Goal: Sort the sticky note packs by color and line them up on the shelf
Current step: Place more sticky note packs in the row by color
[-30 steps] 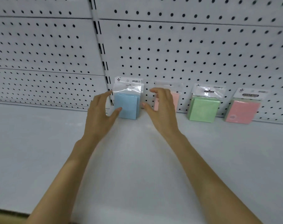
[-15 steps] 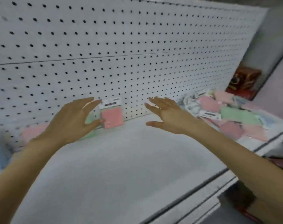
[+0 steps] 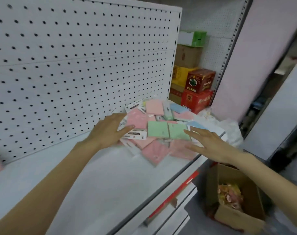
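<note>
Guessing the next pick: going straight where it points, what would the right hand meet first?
Probably the nearer green pack atop the pile; fingers of the right hand point at it, height unclear.

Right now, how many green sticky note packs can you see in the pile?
3. The left green pack and right green pack lie flat side by side atop the pile; the paler third green pack sits just behind them. More may be buried underneath.

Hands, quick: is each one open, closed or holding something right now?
Left hand: open, fingers straight at the left edge of the sticky note packs, gripping nothing.
Right hand: open, fingers spread by the packs' right side, gripping nothing.
</note>
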